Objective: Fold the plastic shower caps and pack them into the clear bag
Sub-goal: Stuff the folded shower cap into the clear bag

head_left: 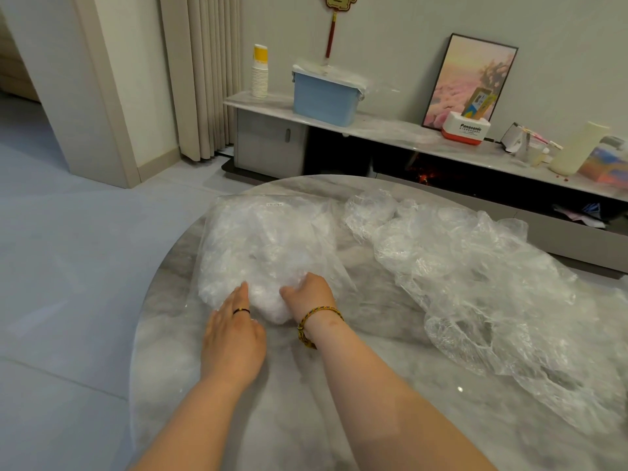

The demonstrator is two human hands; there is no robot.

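A clear bag (268, 239) stuffed with white folded shower caps lies on the round marble table (339, 385), its mouth facing me. My left hand (234, 331) lies flat with straight fingers against the bag's near left edge. My right hand (307, 295) reaches into the bag's mouth with its fingers curled around a white wad of shower cap (272, 305); the fingertips are hidden in the plastic. A long heap of loose, crumpled shower caps (475, 283) spreads across the right side of the table.
The table's rim curves close on the left, with grey floor (68, 266) beyond. Behind the table a low cabinet (272, 144) carries a blue lidded box (326, 96), a stack of paper cups (260, 74), a framed picture (470, 79) and small items.
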